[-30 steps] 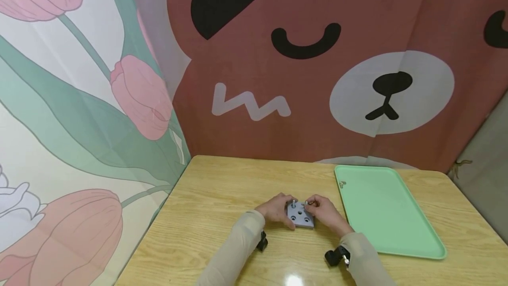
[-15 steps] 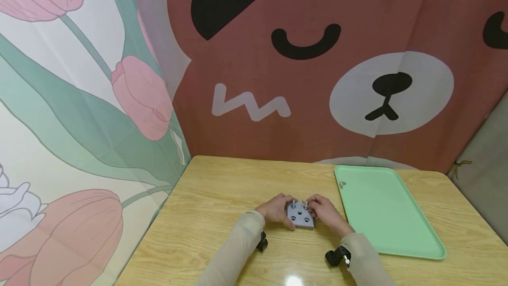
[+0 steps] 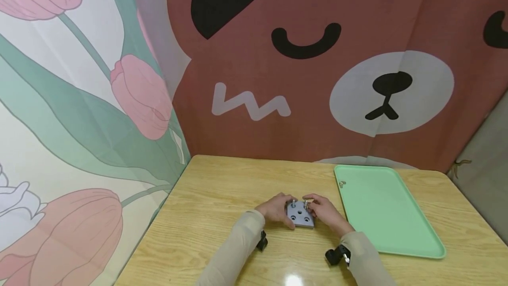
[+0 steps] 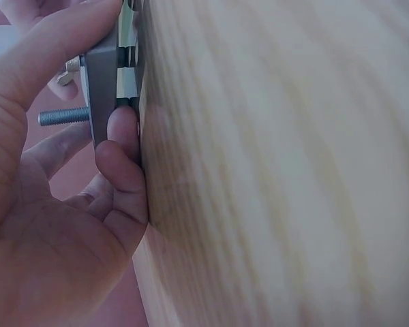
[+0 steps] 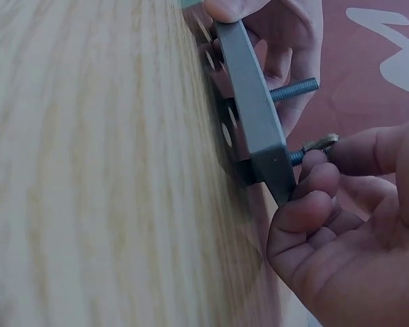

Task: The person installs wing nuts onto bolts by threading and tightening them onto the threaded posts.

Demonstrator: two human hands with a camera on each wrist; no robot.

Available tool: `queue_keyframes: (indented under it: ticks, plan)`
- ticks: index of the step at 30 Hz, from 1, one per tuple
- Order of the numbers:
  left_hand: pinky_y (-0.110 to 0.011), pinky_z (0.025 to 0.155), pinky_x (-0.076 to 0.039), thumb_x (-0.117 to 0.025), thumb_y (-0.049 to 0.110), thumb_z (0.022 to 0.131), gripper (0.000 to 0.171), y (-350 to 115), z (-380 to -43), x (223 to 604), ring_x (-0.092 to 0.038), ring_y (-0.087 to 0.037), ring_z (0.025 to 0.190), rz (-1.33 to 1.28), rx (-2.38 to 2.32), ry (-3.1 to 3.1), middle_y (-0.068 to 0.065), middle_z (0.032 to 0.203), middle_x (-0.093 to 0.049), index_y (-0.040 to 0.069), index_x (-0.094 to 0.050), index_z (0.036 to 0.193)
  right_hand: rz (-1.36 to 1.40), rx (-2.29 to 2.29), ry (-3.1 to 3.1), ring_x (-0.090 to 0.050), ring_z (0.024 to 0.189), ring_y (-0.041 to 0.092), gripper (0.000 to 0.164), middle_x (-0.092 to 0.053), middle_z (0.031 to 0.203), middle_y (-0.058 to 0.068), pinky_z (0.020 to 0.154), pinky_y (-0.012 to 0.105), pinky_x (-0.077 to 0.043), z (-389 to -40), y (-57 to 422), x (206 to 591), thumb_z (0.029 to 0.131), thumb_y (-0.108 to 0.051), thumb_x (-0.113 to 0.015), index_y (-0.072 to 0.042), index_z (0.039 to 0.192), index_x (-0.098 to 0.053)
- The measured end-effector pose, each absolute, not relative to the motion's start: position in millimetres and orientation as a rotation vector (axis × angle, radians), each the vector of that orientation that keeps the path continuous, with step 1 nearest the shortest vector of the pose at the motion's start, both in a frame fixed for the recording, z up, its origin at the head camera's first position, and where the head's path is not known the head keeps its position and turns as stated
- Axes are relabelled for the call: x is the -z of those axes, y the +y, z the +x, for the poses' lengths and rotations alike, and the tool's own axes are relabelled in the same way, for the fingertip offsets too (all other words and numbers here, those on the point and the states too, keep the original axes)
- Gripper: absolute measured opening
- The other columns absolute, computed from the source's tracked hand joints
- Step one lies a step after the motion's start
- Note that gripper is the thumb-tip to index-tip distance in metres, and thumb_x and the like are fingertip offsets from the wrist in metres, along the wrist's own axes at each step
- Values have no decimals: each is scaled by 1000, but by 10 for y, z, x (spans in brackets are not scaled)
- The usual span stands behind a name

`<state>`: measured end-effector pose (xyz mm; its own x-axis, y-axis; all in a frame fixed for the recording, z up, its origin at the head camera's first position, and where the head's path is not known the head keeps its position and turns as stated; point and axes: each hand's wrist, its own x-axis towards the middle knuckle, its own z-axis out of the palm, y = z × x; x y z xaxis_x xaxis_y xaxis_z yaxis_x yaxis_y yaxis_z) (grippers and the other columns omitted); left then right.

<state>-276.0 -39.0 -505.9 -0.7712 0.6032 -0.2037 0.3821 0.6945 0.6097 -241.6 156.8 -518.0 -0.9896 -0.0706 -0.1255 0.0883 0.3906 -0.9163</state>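
A grey metal plate (image 3: 300,220) with several holes lies low over the table, raised on short dark parts beneath it. My left hand (image 3: 274,209) grips its left side, thumb at the near edge and fingers round the far edge. One bare threaded bolt (image 5: 294,90) sticks up from the plate on the left hand's side. On a second bolt (image 5: 297,158), at the far right corner, sits a brass-coloured wing nut (image 5: 320,142). My right hand (image 3: 326,212) has its fingertips around that wing nut, the other fingers curled beside the plate's edge.
To the right lies a green tray (image 3: 390,215) with a small brass-coloured piece (image 3: 342,184) near its left rim. The wooden table (image 3: 222,180) meets a printed cloth (image 3: 254,140) at its back edge.
The right fingers have shifted about the wing nut, the index finger now stretched farther over it, and more of the bolt shows. Left hand and plate have not moved.
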Motion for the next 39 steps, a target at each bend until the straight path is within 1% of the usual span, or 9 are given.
queue_keyframes:
  ticks: [7,11,15,18,22,28,31,36,39]
  plan:
    - [-25,83,-38,-90,31,63,79,-384,-2777,5068,-45,-7,90,766,-777,2526,4,111,-47,21,-52,132,71,1673,2500,-48,68,19,14,-53,80,8,59,30,-41,-2403,1554,5158,94,-7,-49,3,102,-55]
    - [-25,83,-39,-90,31,63,79,-384,-2781,5068,-45,-7,89,759,-775,2528,4,109,-47,21,-52,131,101,1715,2469,-48,67,19,18,-53,80,9,59,30,-41,-2407,1555,5162,99,-9,-41,3,97,-55]
    - [-24,83,-39,-90,31,63,79,-382,-2773,5074,-45,-7,89,748,-772,2529,3,109,-47,21,-52,131,92,1745,2444,-47,65,19,19,-52,77,9,58,30,-40,-2421,1560,5194,97,-2,-36,4,97,-54]
    - [-25,83,-38,-89,31,63,78,-384,-2757,5066,-45,-7,90,743,-770,2525,4,110,-47,21,-52,131,57,1714,2470,-48,64,19,19,-53,76,9,58,31,-41,-2424,1562,5213,93,2,-40,4,104,-54]
    - [-25,83,-38,-88,33,65,78,-386,-2741,5049,-45,-7,90,746,-771,2516,4,111,-47,21,-51,133,11,1645,2531,-48,63,18,29,-52,74,8,58,31,-41,-2414,1568,5210,90,-3,-51,1,118,-55]
    - [-24,84,-38,-88,30,65,79,-382,-2732,5052,-44,-6,91,754,-788,2510,5,111,-46,20,-51,134,-5,1599,2565,-48,69,17,14,-52,77,6,60,29,-40,-2404,1566,5206,91,-11,-59,-2,102,-60]
    - [-24,84,-38,-89,28,65,79,-383,-2728,5057,-44,-7,90,749,-802,2505,4,111,-46,19,-52,134,34,1619,2542,-48,70,17,11,-53,79,6,59,29,-40,-2404,1561,5200,92,-9,-55,-1,98,-60]
    - [-24,83,-39,-88,28,65,81,-388,-2730,5065,-45,-8,89,746,-801,2510,1,111,-45,20,-51,136,86,1717,2451,-46,65,17,23,-52,78,8,56,28,-39,-2400,1562,5171,97,-4,-37,4,102,-58]
    - [-24,83,-39,-89,28,65,82,-387,-2731,5067,-45,-8,88,749,-793,2519,1,110,-45,20,-50,137,68,1732,2438,-46,63,17,26,-52,76,8,55,27,-38,-2397,1569,5165,99,-3,-32,6,102,-56]
